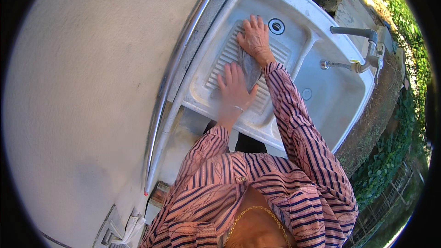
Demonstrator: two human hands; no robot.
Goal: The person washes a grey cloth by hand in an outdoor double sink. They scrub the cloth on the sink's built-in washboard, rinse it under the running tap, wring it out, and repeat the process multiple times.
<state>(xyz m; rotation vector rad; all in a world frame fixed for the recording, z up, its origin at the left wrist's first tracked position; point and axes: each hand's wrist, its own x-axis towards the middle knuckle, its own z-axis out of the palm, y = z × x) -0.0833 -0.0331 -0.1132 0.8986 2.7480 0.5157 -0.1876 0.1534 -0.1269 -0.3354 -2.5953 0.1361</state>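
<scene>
A wet-looking grey cloth (249, 67) lies bunched on the ribbed washboard (220, 72) moulded into a white laundry sink (193, 88). My right hand (255, 38) is palm down at the cloth's far end, fingers stretched toward the drain (276, 26). Part of the cloth shows below its thumb; what lies under the palm is hidden. Nearer to me, my left hand (236, 88) is slightly blurred, its fingers straight and thumb apart beside the cloth's near end. Whether it touches the cloth I cannot tell. A thin bracelet circles the left wrist.
Right of a divider (306, 53) is a deeper basin (327, 100). A tap (370, 63) with a grey pipe (351, 31) reaches over the sink's right rim. Along the left, a metal rail (193, 27) runs beside a plastered wall (93, 75). Green plants (392, 151) grow at right.
</scene>
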